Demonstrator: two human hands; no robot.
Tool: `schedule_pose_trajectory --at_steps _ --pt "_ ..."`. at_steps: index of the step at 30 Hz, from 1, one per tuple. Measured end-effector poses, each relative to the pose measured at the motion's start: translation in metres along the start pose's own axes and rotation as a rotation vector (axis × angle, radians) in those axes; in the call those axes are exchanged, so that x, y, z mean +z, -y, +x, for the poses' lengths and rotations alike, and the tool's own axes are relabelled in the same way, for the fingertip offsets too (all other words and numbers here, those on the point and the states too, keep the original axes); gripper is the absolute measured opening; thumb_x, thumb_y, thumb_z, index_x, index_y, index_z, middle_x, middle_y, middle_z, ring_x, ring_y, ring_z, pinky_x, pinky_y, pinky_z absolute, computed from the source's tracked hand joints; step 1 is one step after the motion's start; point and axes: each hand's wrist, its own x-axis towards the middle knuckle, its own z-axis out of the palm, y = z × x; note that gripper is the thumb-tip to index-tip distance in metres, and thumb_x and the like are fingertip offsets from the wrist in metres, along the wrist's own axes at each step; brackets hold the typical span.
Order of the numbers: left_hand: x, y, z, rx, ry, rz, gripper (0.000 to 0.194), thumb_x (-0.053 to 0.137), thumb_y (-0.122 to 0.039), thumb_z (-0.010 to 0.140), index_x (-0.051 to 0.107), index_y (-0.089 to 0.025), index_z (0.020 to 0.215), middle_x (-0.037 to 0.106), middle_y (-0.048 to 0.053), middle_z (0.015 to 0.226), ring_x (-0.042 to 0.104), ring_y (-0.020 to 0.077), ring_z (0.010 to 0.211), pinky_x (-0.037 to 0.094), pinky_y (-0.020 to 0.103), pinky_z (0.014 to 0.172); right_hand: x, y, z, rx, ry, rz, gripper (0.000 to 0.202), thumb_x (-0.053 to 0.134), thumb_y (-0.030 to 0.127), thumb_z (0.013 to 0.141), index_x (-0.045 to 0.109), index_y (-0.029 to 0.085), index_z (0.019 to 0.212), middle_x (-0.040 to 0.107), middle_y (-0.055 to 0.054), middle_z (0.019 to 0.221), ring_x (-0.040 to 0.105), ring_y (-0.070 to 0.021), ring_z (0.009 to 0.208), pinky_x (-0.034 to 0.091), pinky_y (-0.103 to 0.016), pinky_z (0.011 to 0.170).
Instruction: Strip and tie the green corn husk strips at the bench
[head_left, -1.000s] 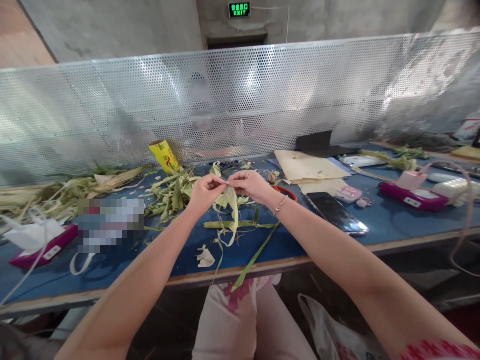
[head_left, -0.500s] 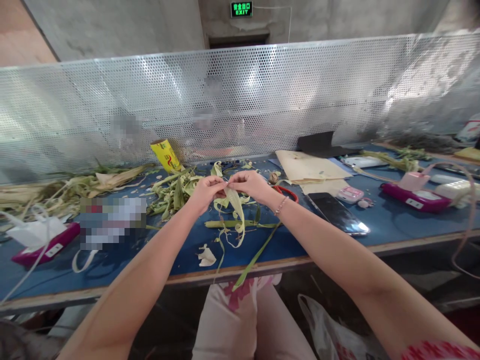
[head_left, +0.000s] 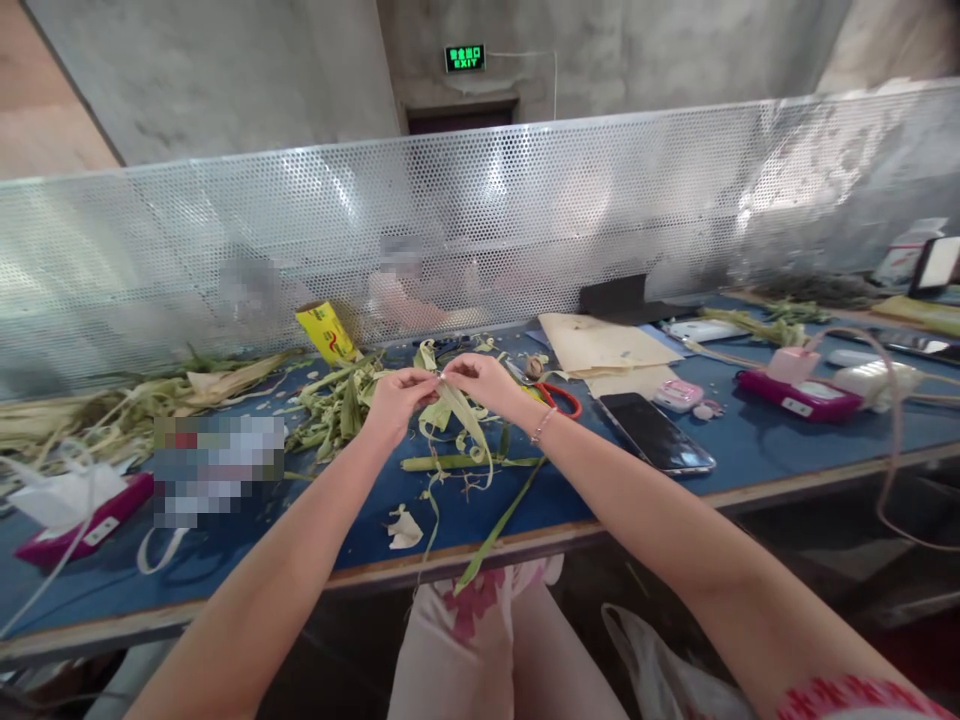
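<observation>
My left hand [head_left: 396, 400] and my right hand [head_left: 484, 385] meet above the table, fingertips pinched together. Between them they grip the top end of a pale green leaf strip [head_left: 469, 428], which hangs down and curls at its tip. Fingers hide most of the gripped end. A bracelet circles my right wrist. Just left of my left hand lies a heap of green plant pieces [head_left: 330, 412]. Below the hands rest a green stalk [head_left: 435, 464], a long narrow leaf [head_left: 495, 532] and a crumpled whitish scrap [head_left: 405, 529]. Red-handled scissors [head_left: 568, 401] lie beyond my right wrist.
A phone [head_left: 654, 432] and brown paper [head_left: 604, 342] lie right on the blue table [head_left: 360, 530]. Magenta power strips [head_left: 799, 397] with cables sit at both sides. A yellow packet [head_left: 325, 332] stands before the perforated metal screen [head_left: 300, 220]; a person shows dimly behind it.
The camera view has shifted, so the scene sits slightly lower and further left. Both hands stay pinched together on the leaf strip, which hangs a little more to the right.
</observation>
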Motion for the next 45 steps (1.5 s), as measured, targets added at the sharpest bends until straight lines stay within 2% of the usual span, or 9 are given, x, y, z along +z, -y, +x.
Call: schedule_pose_trajectory --at_steps 5,8,15,20,26,29,36,45 --pt "0.003 0.002 -0.002 0.15 -0.082 0.141 0.02 0.07 -0.026 0.051 0.061 -0.012 0.062 0.057 -0.002 0.05 0.052 0.0074 0.048 0.044 0.021 0.054 0.003 -0.004 -0.001 -0.021 -0.006 -0.014 0.015 0.058 0.03 0.069 0.057 0.015 0.072 0.06 -0.002 0.07 0.053 -0.01 0.063 0.044 -0.025 0.063" --pt "0.006 0.001 -0.005 0.19 -0.082 0.192 0.018 0.068 -0.025 0.053 0.06 -0.013 0.063 0.057 -0.002 0.052 0.052 0.0073 0.049 0.043 0.021 0.054 0.006 -0.008 0.0 -0.04 -0.03 0.016 0.014 0.057 0.029 0.069 0.058 0.016 0.073 0.061 -0.002 0.071 0.054 -0.0102 0.065 0.044 -0.025 0.065" --pt "0.009 0.005 -0.007 0.247 -0.066 0.142 0.018 0.067 -0.026 0.056 0.058 -0.014 0.067 0.056 -0.003 0.056 0.05 0.0063 0.052 0.043 0.02 0.056 0.012 -0.01 0.0 -0.025 -0.124 0.083 0.012 0.053 0.025 0.071 0.058 0.015 0.075 0.059 -0.001 0.069 0.052 -0.0091 0.062 0.042 -0.023 0.062" --pt "0.011 0.008 -0.007 0.193 -0.024 -0.029 0.019 0.064 -0.031 0.06 0.058 -0.014 0.066 0.055 -0.003 0.055 0.051 0.0069 0.052 0.045 0.022 0.058 0.014 -0.01 -0.002 0.004 -0.132 0.079 0.014 0.051 0.029 0.072 0.057 0.016 0.073 0.056 0.0 0.066 0.048 -0.0088 0.058 0.039 -0.023 0.056" --pt "0.014 0.002 -0.012 -0.033 -0.009 -0.071 0.02 0.065 -0.031 0.057 0.056 -0.013 0.06 0.057 -0.002 0.048 0.053 0.0093 0.045 0.046 0.023 0.05 0.015 -0.011 -0.004 -0.007 -0.135 -0.004 0.017 0.05 0.031 0.072 0.056 0.016 0.069 0.055 0.001 0.064 0.045 -0.0089 0.056 0.037 -0.023 0.054" --pt "0.014 0.003 -0.013 -0.088 -0.007 -0.075 0.017 0.065 -0.028 0.056 0.057 -0.013 0.058 0.055 -0.002 0.044 0.053 0.0099 0.043 0.046 0.024 0.049 0.015 -0.011 -0.005 -0.011 -0.148 -0.044 0.018 0.049 0.032 0.072 0.057 0.016 0.07 0.056 0.0 0.065 0.047 -0.01 0.058 0.038 -0.024 0.057" --pt "0.013 0.007 -0.013 -0.056 -0.008 -0.081 0.018 0.066 -0.028 0.056 0.06 -0.012 0.06 0.059 0.0 0.049 0.055 0.0089 0.046 0.049 0.023 0.052 0.016 -0.011 -0.008 -0.01 -0.152 -0.084 0.019 0.046 0.032 0.073 0.056 0.016 0.072 0.06 -0.003 0.073 0.052 -0.0132 0.068 0.041 -0.027 0.066" --pt "0.011 0.009 -0.016 0.055 0.003 0.143 0.013 0.059 -0.025 0.065 0.058 -0.013 0.061 0.057 -0.001 0.048 0.055 0.0098 0.045 0.05 0.024 0.053 0.017 -0.011 -0.011 0.014 -0.118 -0.123 0.023 0.046 0.035 0.073 0.058 0.016 0.07 0.061 -0.004 0.069 0.053 -0.0144 0.063 0.041 -0.028 0.061"
